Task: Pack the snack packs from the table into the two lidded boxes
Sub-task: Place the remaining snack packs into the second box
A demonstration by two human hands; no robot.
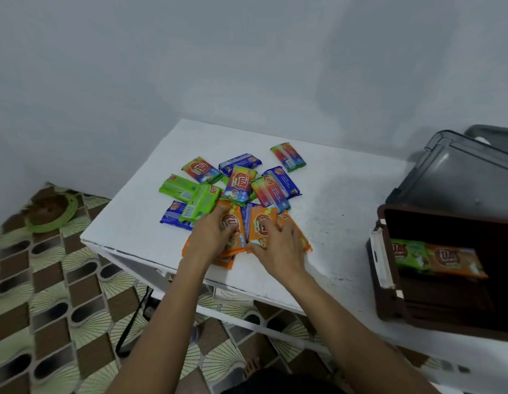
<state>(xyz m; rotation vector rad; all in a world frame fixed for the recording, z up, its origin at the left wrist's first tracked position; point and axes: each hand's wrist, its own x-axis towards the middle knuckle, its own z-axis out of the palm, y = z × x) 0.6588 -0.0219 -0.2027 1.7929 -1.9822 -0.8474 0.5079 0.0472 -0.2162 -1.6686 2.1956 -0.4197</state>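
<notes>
Both bare forearms reach up from the bottom of the frame to the near edge of the white table (pixel 150 223) at centre. At frame centre the left hand (pixel 211 233) lies palm down, fingers curled over an orange snack pack (pixel 235 223); whether it grips the pack or only presses on it I cannot tell. Just beside it, the right hand (pixel 278 247) lies with fingers spread on a second orange pack (pixel 261 220), with more orange packs showing under both hands. Behind the hands, toward the middle of the frame, the loose pile of snack packs spreads over the tabletop: two green packs (pixel 200 201) at the left, a blue pack (pixel 173 214) below them, rainbow-coloured packs (pixel 240 183) in the middle, further blue ones at the back and right, and one rainbow pack (pixel 288 156) lying apart at the upper right of the pile. At the right edge of the frame stands an open brown box (pixel 389 294) with a white latch; inside it lie a green pack (pixel 407 253) and an orange pack (pixel 454 261) side by side. Above it, at the upper right, sits a grey translucent lidded box (pixel 463 177). Patterned brown and cream floor tiles (pixel 62 294) fill the lower left, with a green-rimmed round object (pixel 52 211) at the left edge.
</notes>
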